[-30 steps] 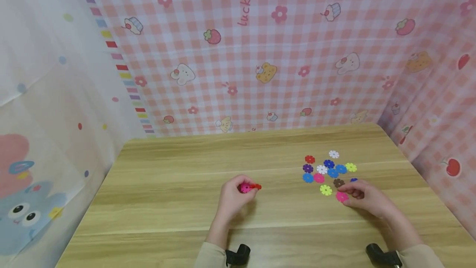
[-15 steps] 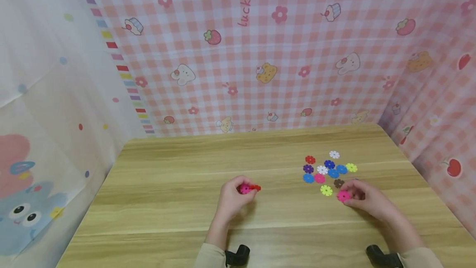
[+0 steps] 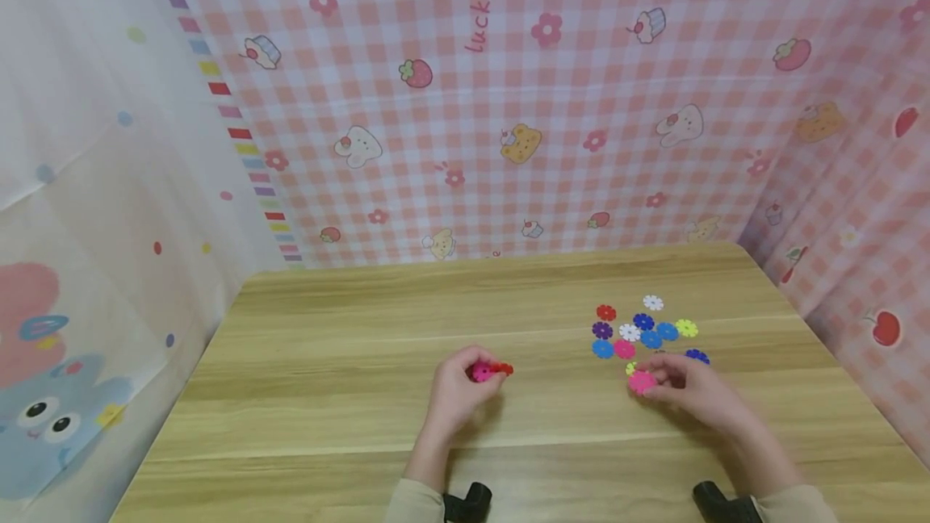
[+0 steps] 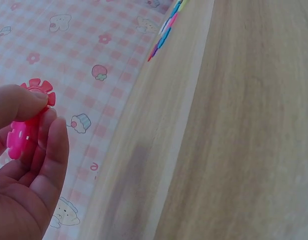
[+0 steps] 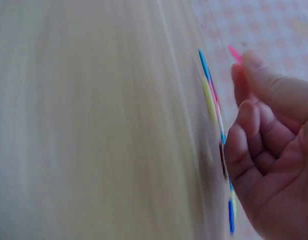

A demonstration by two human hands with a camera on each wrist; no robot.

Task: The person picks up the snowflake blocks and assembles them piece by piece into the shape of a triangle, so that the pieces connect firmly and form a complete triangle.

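Note:
My left hand (image 3: 462,386) pinches a red snowflake disc (image 3: 504,369) and a pink snowflake disc (image 3: 481,372) that are joined at an angle, held above the table. In the left wrist view the thumb lies over the red disc (image 4: 50,95), and the pink disc (image 4: 20,137) sits against the curled fingers. Between thumb and index finger my right hand (image 3: 693,390) holds a single pink snowflake disc (image 3: 641,382) by its edge. That disc partly covers a yellow one (image 3: 630,368) on the table, and the right fingers hide most of the brown disc.
Several flat snowflake discs lie on the wooden table (image 3: 327,394) beyond the right hand, among them a red one (image 3: 606,312), a purple one (image 3: 602,330), a white one (image 3: 653,303) and a dark blue one (image 3: 697,356). A checked pink curtain (image 3: 465,103) hangs behind the table.
The right hand has gripped the pink disc, lifted it and carried it left, over the yellow disc. The dark blue disc behind that hand shows again. The left hand has stayed nearly still.

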